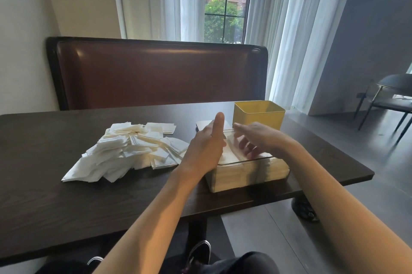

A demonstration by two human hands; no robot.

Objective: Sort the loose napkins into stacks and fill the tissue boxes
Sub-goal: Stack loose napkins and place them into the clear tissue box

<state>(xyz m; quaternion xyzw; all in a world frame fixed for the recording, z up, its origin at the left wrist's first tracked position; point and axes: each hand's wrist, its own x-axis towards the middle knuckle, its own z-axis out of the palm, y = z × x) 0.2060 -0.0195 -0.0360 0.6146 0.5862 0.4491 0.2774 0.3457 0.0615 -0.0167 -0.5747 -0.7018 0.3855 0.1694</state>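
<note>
No text, label, brand, number or sign can be read anywhere in the head view.

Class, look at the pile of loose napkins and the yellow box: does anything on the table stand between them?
Yes. The clear box of napkins and both hands (left hand, right hand) lie between the napkin pile and the yellow box.
</note>
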